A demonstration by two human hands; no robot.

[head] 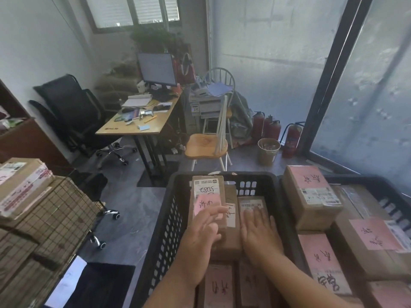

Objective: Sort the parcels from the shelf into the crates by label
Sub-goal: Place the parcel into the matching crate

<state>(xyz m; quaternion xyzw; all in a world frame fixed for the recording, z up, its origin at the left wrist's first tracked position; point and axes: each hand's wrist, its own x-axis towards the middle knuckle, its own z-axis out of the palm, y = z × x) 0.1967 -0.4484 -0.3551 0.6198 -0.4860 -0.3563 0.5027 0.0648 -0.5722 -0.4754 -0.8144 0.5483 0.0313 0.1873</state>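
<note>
**Parcels settling into the crates: how they will handle**

Although we cannot weigh anything from here, we judge the big cardboard parcels in the right crate (391,196) to be the heaviest: stiff brown boxes, best lifted with a hand under each end. The tall parcel (311,196) standing at that crate's far left corner carries a pink handwritten slip and a white printed label; its taped faces may be a little slick.

In the left crate (169,218), a black perforated plastic one, the boxes are smaller and probably light. Our left hand (201,236) curls its thumb and fingers round the narrow parcel (208,194), which lies tilted on the box beneath it, white label marked "5082" at the far end, pink slip nearer us. We would take it by its long edges; the cardboard looks rigid enough not to crush.

Our right hand (259,232) lies flat, fingers straight and together, pressing on the small barcoded parcel (252,206) just beside it.

Smallest are the pink slips themselves, thin paper that could peel or tear if rubbed.

More parcels wait stacked on the wire shelf (55,210) at left.
</note>
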